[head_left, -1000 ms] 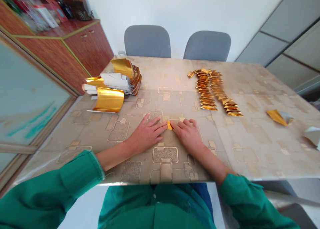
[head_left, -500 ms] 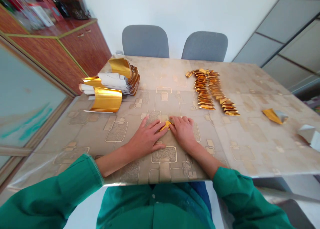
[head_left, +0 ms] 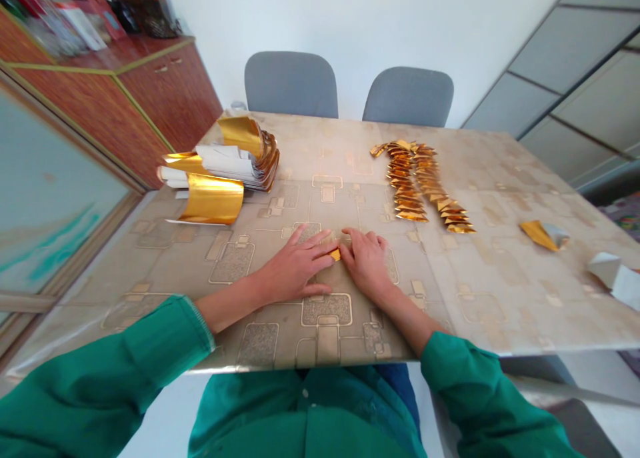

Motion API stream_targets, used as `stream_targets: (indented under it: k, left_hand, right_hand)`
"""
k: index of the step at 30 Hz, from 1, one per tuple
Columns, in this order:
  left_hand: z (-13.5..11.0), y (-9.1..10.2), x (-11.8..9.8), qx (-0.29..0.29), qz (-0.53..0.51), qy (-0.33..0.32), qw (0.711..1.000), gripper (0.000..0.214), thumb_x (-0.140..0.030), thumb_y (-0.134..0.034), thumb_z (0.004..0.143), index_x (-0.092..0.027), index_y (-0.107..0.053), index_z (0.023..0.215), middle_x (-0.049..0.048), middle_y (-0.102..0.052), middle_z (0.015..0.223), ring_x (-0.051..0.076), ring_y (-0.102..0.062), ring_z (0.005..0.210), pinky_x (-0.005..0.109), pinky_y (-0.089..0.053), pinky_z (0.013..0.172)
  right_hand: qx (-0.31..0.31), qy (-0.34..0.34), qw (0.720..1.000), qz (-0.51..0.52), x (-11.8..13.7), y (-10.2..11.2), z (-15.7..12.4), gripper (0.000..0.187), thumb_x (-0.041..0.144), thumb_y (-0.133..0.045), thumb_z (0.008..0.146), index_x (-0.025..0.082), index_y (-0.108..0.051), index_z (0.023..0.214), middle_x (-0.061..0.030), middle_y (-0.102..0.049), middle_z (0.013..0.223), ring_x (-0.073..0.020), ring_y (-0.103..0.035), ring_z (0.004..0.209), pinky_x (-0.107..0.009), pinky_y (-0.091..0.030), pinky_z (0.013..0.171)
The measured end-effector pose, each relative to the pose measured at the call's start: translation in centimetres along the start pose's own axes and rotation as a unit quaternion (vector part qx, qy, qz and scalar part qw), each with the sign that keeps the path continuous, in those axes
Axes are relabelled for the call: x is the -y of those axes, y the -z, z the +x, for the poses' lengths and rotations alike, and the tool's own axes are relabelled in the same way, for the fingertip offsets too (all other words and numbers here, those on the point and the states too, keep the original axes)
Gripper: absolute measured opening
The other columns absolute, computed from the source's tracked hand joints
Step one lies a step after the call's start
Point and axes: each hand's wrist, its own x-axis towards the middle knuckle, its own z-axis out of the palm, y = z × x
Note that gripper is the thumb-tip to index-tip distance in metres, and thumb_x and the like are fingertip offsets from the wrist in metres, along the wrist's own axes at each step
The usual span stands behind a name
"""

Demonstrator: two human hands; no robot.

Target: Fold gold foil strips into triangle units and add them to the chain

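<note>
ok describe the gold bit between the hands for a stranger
On the beige patterned table, the left hand and right hand rest near the front edge. Between them lies a small folded gold foil piece, apart from the row of gold folds.

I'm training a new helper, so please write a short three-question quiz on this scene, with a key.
1. True or false: the small gold foil piece lies between the left hand and the right hand.
2. Which is nearer the left hand: the curled gold-and-white foil sheets or the rows of folded gold foil pieces?
3. Fill in: the person's sleeves are ____.

Key: 1. True. 2. The curled gold-and-white foil sheets. 3. Green.
</note>
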Motion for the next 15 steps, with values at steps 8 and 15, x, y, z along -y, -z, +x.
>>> stream_targets:
  k: [8, 15]
  left_hand:
    - [-0.4, -0.4, 0.9, 0.009, -0.009, 0.007, 1.000, 0.049, -0.056, -0.056, 0.093, -0.024, -0.058, 0.130, 0.0091, -0.048, 0.150, 0.033, -0.033, 0.145, 0.061, 0.005, 0.119]
    - [-1.2, -0.5, 1.5, 0.046, -0.020, -0.005, 0.999, 0.055, -0.051, -0.052, 0.096, -0.026, -0.045, 0.145, 0.0069, -0.035, 0.158, 0.031, -0.019, 0.151, 0.060, 0.007, 0.119]
  right_hand:
    - [0.031, -0.016, 0.999, 0.022, -0.4, 0.5, 0.2, 0.032, 0.026, -0.052, 0.095, 0.020, -0.058, 0.126, -0.0084, -0.071, 0.101, -0.0266, -0.056, 0.103, -0.038, -0.030, 0.089]
    - [0.012, -0.031, 0.998, 0.049, -0.8, 0.5, -0.1, 0.031, 0.022, -0.050, 0.094, 0.020, -0.059, 0.123, -0.0063, -0.070, 0.097, -0.0252, -0.056, 0.099, -0.037, -0.029, 0.088]
